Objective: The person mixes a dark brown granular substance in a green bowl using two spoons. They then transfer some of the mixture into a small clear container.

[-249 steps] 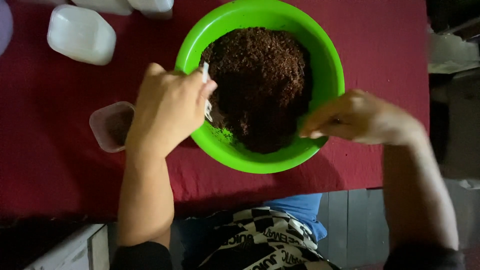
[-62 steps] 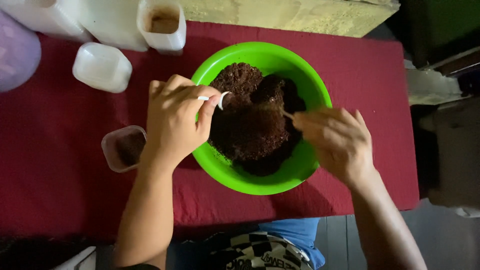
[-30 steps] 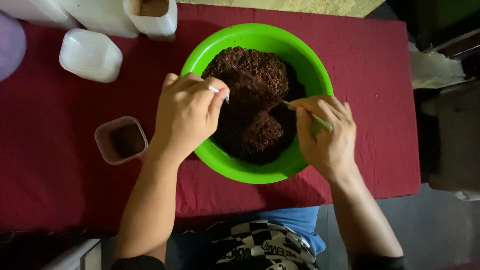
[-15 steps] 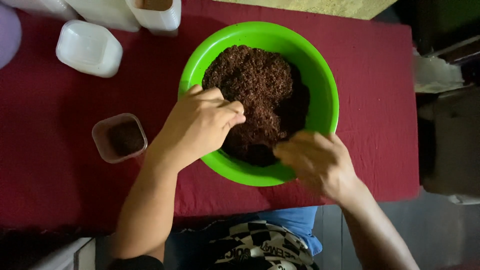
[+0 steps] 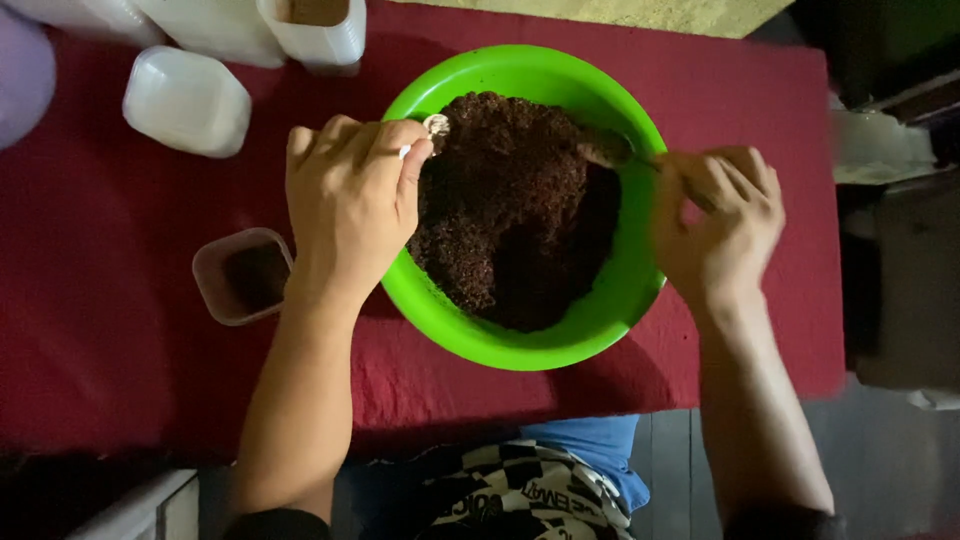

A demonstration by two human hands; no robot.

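View: you look straight down from the head camera at your two hands over a desk [image 5: 120, 380] covered with a red cloth.
Bowl: a round bright green bowl [image 5: 620, 300] stands on the cloth in front of you, near the middle of the desk; both of your hands sit at its rim, one on each side.
Contents: dark brown crumbly soil [image 5: 510, 220] fills the bowl, heaped higher toward the far side; a darker hollow lies on the near right.
Left hand: your left hand [image 5: 350, 205] lies over the left rim of the bowl, fingers curled and clenched on a small white spoon [image 5: 432, 127]; only the tip of it shows past your forefinger, touching the edge of the soil.
Right hand: your right hand [image 5: 715, 225] is at the right rim, fingers closed around a thin tool [image 5: 610, 150]; its blurred end reaches into the soil at the far right; you cannot tell what kind of tool it is.
Small cup: a clear square plastic cup [image 5: 240, 277] with some dark soil in it stands on the cloth just beside your left wrist, apart from the bowl.
Far left: a white square tub [image 5: 185, 100] stands upside down on the cloth; behind it, at the top edge, another white tub [image 5: 315, 35] stands open with brown matter inside.
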